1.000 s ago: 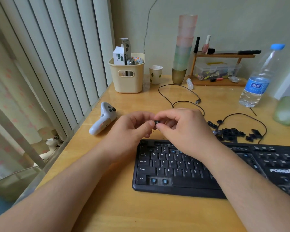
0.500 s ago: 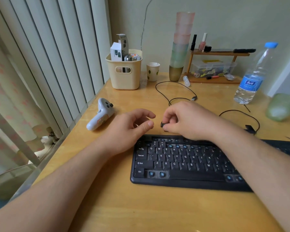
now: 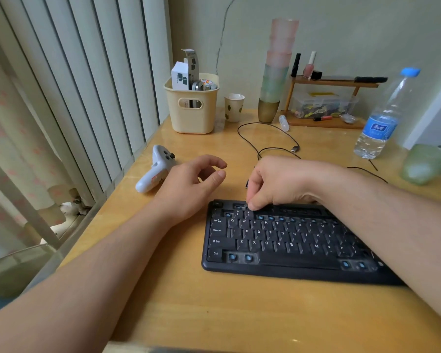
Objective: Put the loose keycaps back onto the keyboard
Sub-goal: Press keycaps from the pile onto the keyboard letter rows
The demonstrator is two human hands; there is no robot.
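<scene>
The black keyboard (image 3: pixel 278 253) lies on the wooden desk in front of me. Several sockets show bare blue stems: along the number row, beside Ctrl, and at the bottom right. My right hand (image 3: pixel 283 182) is curled, its fingertips down on the keyboard's top-left rows, pinching a small black keycap that is almost hidden under them. Hovering just left of the keyboard's top-left corner, my left hand (image 3: pixel 189 189) has loosely curled fingers and holds nothing. My right forearm crosses the keyboard's right part and hides what lies behind it.
A white game controller (image 3: pixel 155 171) lies left of my left hand, near the desk's edge by the blinds. Behind are a cream basket (image 3: pixel 192 115), a paper cup (image 3: pixel 234 108), stacked cups (image 3: pixel 278 72), a black cable (image 3: pixel 265 133), a wooden shelf (image 3: pixel 329 84) and a water bottle (image 3: pixel 382 118).
My hands came apart after holding the keycap together. The right hand took it down to the keyboard's top-left rows; the left hand let go and drew back left.
</scene>
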